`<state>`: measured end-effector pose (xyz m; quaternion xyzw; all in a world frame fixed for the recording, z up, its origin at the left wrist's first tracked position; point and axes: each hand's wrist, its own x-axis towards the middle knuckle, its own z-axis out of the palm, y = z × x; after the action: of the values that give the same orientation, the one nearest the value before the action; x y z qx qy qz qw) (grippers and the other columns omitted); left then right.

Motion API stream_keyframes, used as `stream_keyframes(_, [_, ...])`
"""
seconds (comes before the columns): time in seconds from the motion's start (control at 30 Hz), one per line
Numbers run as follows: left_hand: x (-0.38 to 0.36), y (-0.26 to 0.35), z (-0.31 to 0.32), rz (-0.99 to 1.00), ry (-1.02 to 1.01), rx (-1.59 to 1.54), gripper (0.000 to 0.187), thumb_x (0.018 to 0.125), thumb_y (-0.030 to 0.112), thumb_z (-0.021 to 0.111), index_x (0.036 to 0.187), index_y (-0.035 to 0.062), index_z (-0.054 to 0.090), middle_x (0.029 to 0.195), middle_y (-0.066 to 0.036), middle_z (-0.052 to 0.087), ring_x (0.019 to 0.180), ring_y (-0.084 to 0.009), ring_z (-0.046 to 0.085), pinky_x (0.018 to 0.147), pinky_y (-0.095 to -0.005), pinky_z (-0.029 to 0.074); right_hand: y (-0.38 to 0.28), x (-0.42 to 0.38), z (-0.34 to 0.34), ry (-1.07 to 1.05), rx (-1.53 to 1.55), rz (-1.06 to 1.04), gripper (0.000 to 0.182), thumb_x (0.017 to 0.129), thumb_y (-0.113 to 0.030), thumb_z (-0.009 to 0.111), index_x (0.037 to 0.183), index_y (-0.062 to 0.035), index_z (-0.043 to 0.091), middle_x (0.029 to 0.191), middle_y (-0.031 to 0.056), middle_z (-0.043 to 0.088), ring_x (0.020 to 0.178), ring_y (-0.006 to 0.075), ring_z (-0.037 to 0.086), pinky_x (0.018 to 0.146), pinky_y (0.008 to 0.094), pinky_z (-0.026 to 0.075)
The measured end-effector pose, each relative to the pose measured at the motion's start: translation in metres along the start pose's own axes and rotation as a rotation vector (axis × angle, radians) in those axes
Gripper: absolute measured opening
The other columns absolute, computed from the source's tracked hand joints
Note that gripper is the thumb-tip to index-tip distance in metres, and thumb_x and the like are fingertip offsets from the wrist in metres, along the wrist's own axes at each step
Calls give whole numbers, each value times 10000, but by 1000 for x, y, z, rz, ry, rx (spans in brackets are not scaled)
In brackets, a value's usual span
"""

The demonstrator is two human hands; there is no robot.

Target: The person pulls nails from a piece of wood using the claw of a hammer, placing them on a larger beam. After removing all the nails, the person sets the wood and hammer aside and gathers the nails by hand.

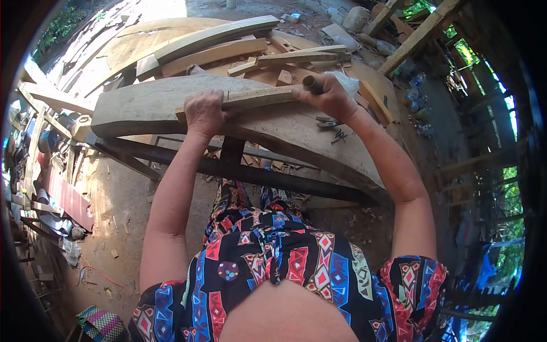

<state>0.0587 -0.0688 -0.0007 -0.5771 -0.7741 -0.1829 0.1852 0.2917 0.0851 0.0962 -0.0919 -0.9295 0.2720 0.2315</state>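
A narrow wooden strip (259, 98) lies across the thick wooden slab (139, 102). Near the strip's left end my left hand (205, 112) is closed around it. A small dark upright piece, perhaps a nail, shows just right of those fingers. My right hand (330, 98) is at the strip's right end, its fingers wrapped around a dark cylindrical handle (313, 84); the tool's other end is hidden. Several nails (340, 136) lie loose on the slab below my right hand.
Curved wooden pieces (216, 51) are piled beyond the slab. A dark bar (250, 175) runs beneath its near edge. Wood scraps litter the dirt floor (119, 228). Slats and clutter stand at the left, plastic bottles (417, 80) at the right, and a woven basket (102, 324) at the lower left.
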Motion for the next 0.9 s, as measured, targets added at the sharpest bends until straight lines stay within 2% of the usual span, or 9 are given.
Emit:
stream_keyframes(0.07, [3,2,-3,-8,5,-17,485,676,584,660,772,116,578,765,-47,612,756,-234,615,677,-388,423,-16,3,-10,-9,182,202,322,851,-218,667,599,-70,532,489,-59,455,421,18,404,389,224,296])
stream_keyframes(0.13, [5,4,-5,-7,1,-14,478,674,575,672,776,116,585,758,-48,613,757,-231,619,681,-389,422,-19,4,-17,-48,213,218,323,853,-229,668,602,-68,543,488,-56,462,420,17,410,386,223,300])
stream_keyframes(0.2, [3,5,-5,-20,-11,-7,471,671,565,683,779,116,592,751,-50,614,758,-228,623,685,-389,420,-27,3,-16,-28,298,340,328,856,-227,664,595,-72,539,488,-56,465,417,17,411,383,221,300])
stream_keyframes(0.33, [3,3,-4,-19,8,-1,475,682,573,674,780,115,593,761,-52,617,759,-228,623,681,-389,416,-28,3,-14,-55,291,250,321,855,-227,665,601,-74,541,489,-57,459,431,16,404,394,221,301])
stream_keyframes(0.43, [2,5,-2,-13,2,-15,475,682,571,675,785,115,592,764,-53,619,760,-228,623,682,-392,414,-43,4,-17,-62,159,227,319,852,-218,668,605,-68,533,508,-64,431,480,23,384,428,240,299])
stream_keyframes(0.5, [4,3,-3,-20,9,-16,475,681,571,675,788,115,592,766,-53,620,760,-229,623,683,-394,414,-61,6,-22,-167,133,221,292,816,-242,694,649,-40,564,562,-21,477,566,68,421,530,269,367])
stream_keyframes(0.6, [8,3,-5,-21,20,-16,478,677,569,677,794,114,593,770,-52,622,761,-227,624,684,-395,414,-23,-2,-4,-169,39,310,290,815,-251,687,671,-28,571,562,-7,477,571,82,429,544,283,379])
stream_keyframes(0.63, [8,2,-3,-9,36,-11,478,677,570,676,794,114,592,772,-52,623,761,-227,624,685,-395,415,-19,-7,-5,-159,-77,246,290,817,-257,679,685,-20,577,561,-6,479,569,82,432,544,288,384])
stream_keyframes(0.9, [2,4,-2,-37,-5,-9,492,685,589,652,803,115,590,799,-50,617,768,-238,618,683,-391,419,-30,-4,-16,-169,135,388,316,826,-259,677,651,-34,539,563,-42,448,559,64,400,521,268,355])
